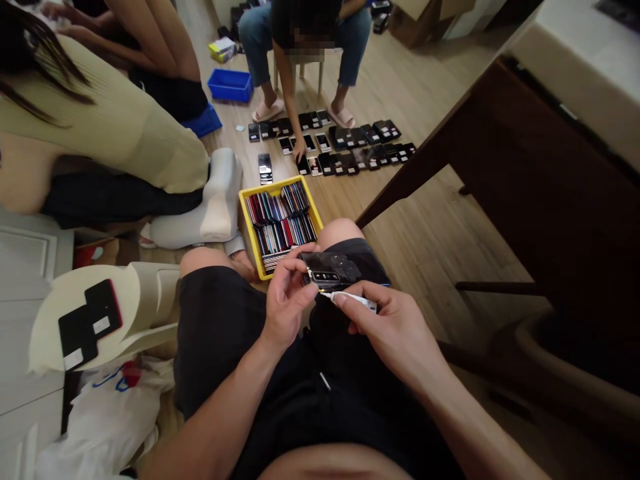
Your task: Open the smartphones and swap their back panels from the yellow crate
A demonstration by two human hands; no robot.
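Note:
My left hand (284,303) is closed on one end of a dark smartphone (345,268), above my lap. The phone lies back up, with its camera strip showing near my left fingers. Between the thumb and fingers of my right hand (393,313) is a small white glue tube (364,304). Its thin nozzle points left and meets the phone's lower edge beside the camera strip, close to my left thumb. Whether the tip touches the phone I cannot tell. Just beyond my hands, a yellow crate (246,220) on the floor holds rows of upright phones.
Rows of phones (360,158) lie on the floor, where a seated person's hand (299,148) reaches down. On my left, two dark devices (103,307) rest on a cream stool (45,330). A dark wooden table (500,160) stands right. Another person sits at left.

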